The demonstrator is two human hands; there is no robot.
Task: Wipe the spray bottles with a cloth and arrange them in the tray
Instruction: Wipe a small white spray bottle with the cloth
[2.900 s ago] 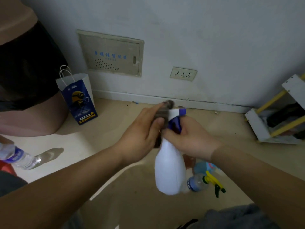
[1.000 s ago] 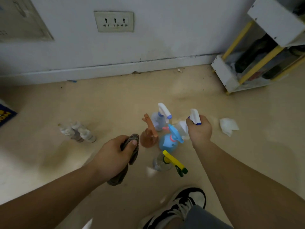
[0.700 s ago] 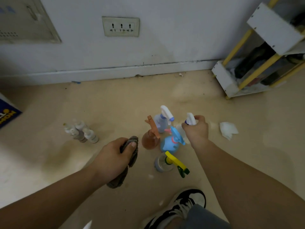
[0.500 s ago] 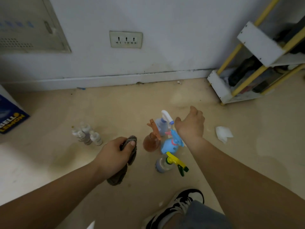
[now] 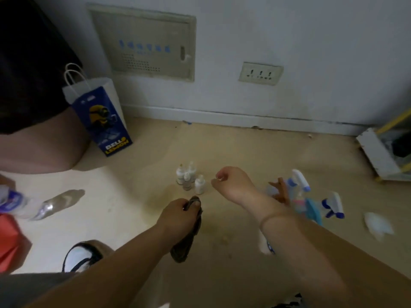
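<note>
My left hand (image 5: 178,215) pinches the cloth (image 5: 186,241), ready for wiping. My right hand (image 5: 233,185) hangs loosely curled, its grip apparently empty, just beside the small bottles (image 5: 189,181) on the floor; the spray bottles (image 5: 299,181) stand grouped behind that wrist.

A pale beige floor (image 5: 133,218) below a white wall carries four small white dropper bottles (image 5: 189,180), huddled at centre. To the right, trigger spray bottles (image 5: 299,177) in brown, pale blue and white stand close together, with a crumpled white tissue (image 5: 378,223) just beyond. At left, a blue-and-white paper gift bag (image 5: 100,121) stands upright and a clear plastic water bottle (image 5: 20,201) lies on its side.
</note>
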